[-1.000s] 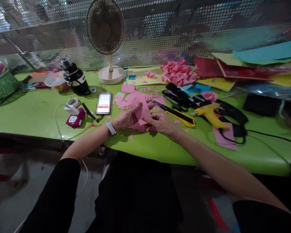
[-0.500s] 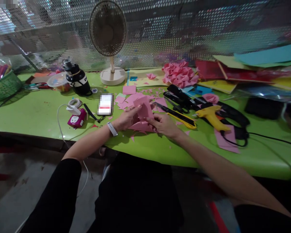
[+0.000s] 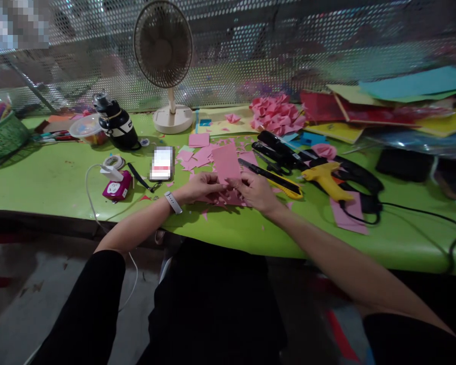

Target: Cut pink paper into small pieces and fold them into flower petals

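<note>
A rectangular piece of pink paper (image 3: 227,161) is held up over the green table between my two hands. My left hand (image 3: 204,186), with a pale band on its wrist, pinches the paper's lower left edge. At the lower right corner, the thumb and fingers of my right hand (image 3: 256,191) close on the same sheet. Pink paper scraps (image 3: 202,156) lie behind and beneath the hands. Just right of my right hand rests a yellow and black utility knife (image 3: 279,182). Black-handled scissors (image 3: 275,165) lie behind the knife.
A yellow glue gun (image 3: 327,178) with a trailing black cord lies to the right. Folded pink paper pieces (image 3: 275,114) are heaped at the back. A fan (image 3: 171,119), a black bottle (image 3: 117,124), a phone (image 3: 161,163) and a magenta plug adapter (image 3: 117,186) stand or lie leftward.
My left hand has slid from the paper's upper left side down to its lower edge. The sheet now stands more upright, facing me. The view has shifted slightly.
</note>
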`<state>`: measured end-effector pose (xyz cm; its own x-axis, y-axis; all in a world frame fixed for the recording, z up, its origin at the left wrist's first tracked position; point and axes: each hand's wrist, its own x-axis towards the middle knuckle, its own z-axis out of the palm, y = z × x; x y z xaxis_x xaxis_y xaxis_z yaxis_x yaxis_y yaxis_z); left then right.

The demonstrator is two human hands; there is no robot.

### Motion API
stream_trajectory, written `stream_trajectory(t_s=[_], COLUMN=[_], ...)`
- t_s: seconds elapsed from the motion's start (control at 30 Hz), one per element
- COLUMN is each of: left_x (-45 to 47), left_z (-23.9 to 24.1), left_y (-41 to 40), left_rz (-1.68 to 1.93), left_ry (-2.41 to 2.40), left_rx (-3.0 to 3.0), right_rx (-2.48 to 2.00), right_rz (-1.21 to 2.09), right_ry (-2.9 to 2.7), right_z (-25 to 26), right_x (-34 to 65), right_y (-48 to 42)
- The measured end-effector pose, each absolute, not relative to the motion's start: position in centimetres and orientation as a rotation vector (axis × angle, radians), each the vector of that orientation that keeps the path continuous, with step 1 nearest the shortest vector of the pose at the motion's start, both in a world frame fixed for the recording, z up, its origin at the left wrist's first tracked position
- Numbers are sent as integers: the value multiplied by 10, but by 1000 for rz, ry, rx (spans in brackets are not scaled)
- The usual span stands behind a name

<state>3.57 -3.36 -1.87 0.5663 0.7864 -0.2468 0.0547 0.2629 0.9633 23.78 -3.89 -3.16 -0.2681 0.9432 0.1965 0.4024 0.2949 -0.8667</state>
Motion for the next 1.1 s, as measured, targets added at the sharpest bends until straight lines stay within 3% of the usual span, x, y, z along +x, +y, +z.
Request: stream_trajectory(t_s=[0.27,0.53,1.1], left_x=[26,26,9], left_z=[-20,-14,-13], left_y=[-27,-30,-18], left_rz=[606,602,623], left_ry=[852,899,793], left_rx=[1279,1248,1146], right_rx=[-1100,-1085,-1009], right_rz=[1350,1227,1324], right_ry=[-1791,-1822,-1706], right_z=[-20,-27,-16], right_x=[254,246,251], right_y=[-31,-34,-37])
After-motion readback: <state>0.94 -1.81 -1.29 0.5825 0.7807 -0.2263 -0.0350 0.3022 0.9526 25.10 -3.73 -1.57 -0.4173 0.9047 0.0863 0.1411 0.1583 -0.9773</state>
